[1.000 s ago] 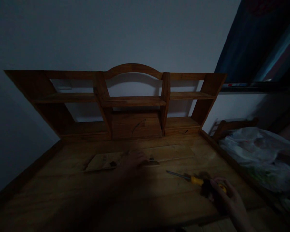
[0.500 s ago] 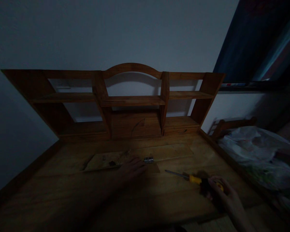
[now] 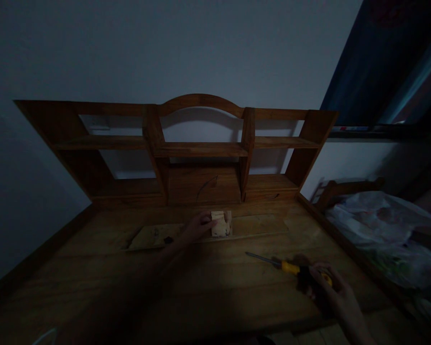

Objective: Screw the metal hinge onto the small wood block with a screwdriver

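Observation:
The scene is dim. My left hand (image 3: 198, 225) grips a small pale wooden flap (image 3: 221, 223), tilted up on edge from the long thin wooden board (image 3: 258, 225) that lies across the desk. My right hand (image 3: 332, 290) rests at the front right of the desk, closed on the black and yellow handle of a screwdriver (image 3: 290, 267). The screwdriver's metal shaft points left along the desk top, apart from the board.
A wooden desk (image 3: 187, 282) carries a shelf unit (image 3: 197, 149) with an arched top against a white wall. A raised rim runs along the desk's left and right sides. Crumpled plastic bags (image 3: 384, 225) and a wooden frame lie to the right, below a dark window.
My left hand moved up to the board and lifted the small pale flap on edge; before, it lay flat near a small metal hinge. My right hand stayed on the screwdriver.

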Tool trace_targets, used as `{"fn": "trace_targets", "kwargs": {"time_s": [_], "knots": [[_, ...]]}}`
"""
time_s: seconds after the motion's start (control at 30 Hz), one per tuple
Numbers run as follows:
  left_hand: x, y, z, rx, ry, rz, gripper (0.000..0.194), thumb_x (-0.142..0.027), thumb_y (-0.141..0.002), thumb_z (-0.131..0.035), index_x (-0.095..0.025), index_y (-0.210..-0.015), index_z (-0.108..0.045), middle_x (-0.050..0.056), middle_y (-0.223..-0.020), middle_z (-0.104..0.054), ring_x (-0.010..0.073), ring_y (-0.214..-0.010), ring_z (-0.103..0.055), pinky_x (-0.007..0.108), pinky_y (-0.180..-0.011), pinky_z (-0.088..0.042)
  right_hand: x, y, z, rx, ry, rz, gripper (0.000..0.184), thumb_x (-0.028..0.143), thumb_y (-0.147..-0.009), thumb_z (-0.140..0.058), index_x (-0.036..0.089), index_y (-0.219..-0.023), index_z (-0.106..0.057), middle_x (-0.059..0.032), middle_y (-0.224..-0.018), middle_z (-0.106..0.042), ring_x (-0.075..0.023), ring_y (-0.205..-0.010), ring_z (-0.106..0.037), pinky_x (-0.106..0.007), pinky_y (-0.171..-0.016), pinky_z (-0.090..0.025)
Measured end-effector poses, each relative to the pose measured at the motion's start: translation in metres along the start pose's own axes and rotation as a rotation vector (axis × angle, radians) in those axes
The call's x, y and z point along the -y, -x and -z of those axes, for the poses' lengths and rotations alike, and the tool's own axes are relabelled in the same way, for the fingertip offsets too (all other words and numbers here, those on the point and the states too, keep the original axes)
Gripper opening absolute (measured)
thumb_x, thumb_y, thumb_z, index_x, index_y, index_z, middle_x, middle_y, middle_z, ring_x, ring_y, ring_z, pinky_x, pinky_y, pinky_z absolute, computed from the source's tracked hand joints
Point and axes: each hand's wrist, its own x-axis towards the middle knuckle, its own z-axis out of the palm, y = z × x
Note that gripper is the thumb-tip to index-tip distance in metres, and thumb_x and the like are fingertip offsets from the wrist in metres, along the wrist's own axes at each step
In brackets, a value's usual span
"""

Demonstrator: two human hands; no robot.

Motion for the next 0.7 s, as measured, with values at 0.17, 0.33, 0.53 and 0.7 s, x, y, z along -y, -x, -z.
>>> {"fn": "trace_targets", "kwargs": {"time_s": [0.17, 0.33, 0.53, 0.7], "knots": [[0.006, 0.000, 0.002, -0.009, -0.011, -0.005, 0.041, -0.047, -0.072, -0.075, -0.017, -0.098, -0.066, 0.001, -0.078, -0.070, 0.0192, -0.082, -0.067, 0.028, -0.075, -0.054, -0.003, -0.001, 0.001, -0.006, 0.023, -0.018, 0.039, 0.047, -0.069, -0.078, 0.021, -0.093, -0.061, -0.0004, -0.065, -0.068, -0.0193, -0.055, -0.063, -0.026, -0.053, -0.051], [0.008, 0.011, 0.002, -0.020, -0.089, -0.045, 0.043, -0.049, -0.076, -0.072, -0.018, -0.105, -0.066, 0.004, -0.091, -0.072, 0.0210, -0.088, -0.068, 0.031, -0.079, -0.056, -0.002, -0.001, 0.002, 0.036, 0.075, 0.015, 0.039, 0.053, -0.076, -0.072, 0.021, -0.094, -0.060, -0.0009, -0.063, -0.067, -0.0201, -0.056, -0.064, -0.028, -0.056, -0.052], [0.004, 0.040, 0.014, 0.050, -0.643, -0.419, 0.030, -0.038, -0.089, -0.062, -0.024, -0.115, -0.065, 0.006, -0.114, -0.069, 0.0240, -0.109, -0.063, 0.046, -0.103, -0.048, -0.007, -0.004, 0.003, -0.011, 0.093, 0.031, 0.039, 0.055, -0.077, -0.071, 0.020, -0.092, -0.061, -0.0025, -0.071, -0.069, -0.0183, -0.058, -0.064, -0.026, -0.057, -0.051], [0.003, 0.064, 0.015, 0.300, -0.992, -0.777, 0.041, -0.020, -0.094, -0.049, -0.030, -0.133, -0.054, 0.004, -0.123, -0.066, 0.0210, -0.116, -0.058, 0.057, -0.120, -0.022, -0.018, -0.006, 0.005, 0.037, 0.085, 0.036, 0.037, 0.052, -0.080, -0.069, 0.021, -0.097, -0.060, 0.0000, -0.067, -0.067, -0.0178, -0.058, -0.062, -0.027, -0.060, -0.049]]}}
